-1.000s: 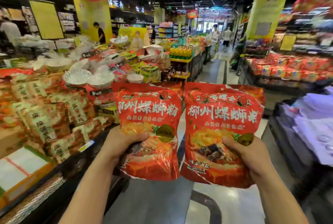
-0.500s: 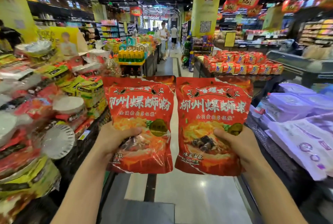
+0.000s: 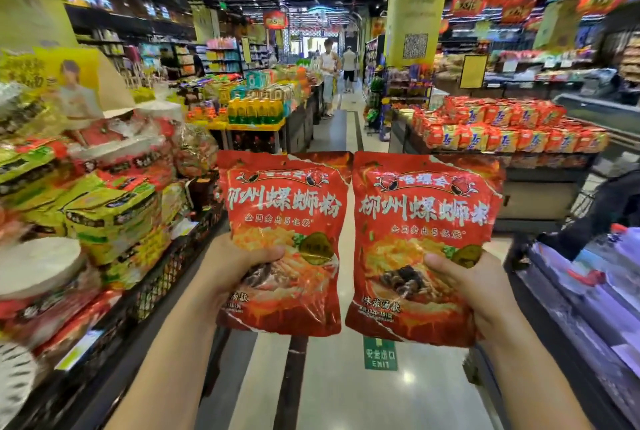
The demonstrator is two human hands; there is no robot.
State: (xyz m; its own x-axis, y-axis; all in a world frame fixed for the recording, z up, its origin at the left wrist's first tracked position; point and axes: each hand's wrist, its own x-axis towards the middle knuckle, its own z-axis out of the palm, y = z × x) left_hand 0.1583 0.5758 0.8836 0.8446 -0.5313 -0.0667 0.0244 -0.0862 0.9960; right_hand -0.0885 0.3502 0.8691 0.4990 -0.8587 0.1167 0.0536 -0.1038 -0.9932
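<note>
Two matching red noodle packets with white lettering are held upright side by side in front of me, above the aisle floor. My left hand [image 3: 232, 267] grips the left red packet [image 3: 285, 211] by its lower left edge, thumb across the front. My right hand [image 3: 467, 284] grips the right red packet [image 3: 420, 218] by its lower right edge, thumb on the front. The packets' inner edges nearly touch. The fingers behind each packet are hidden.
A black wire display bin [image 3: 152, 287] heaped with green and red snack packs lines the left. On the right are a low stand with purple-white bags [image 3: 595, 294] and a table of red packets [image 3: 502, 128]. Two people [image 3: 329, 73] stand far down the aisle; a green exit floor sign [image 3: 380, 353] lies below.
The view has swung right, from the left display to straight down the aisle. Both hands keep their hold on the packets, which stay side by side.
</note>
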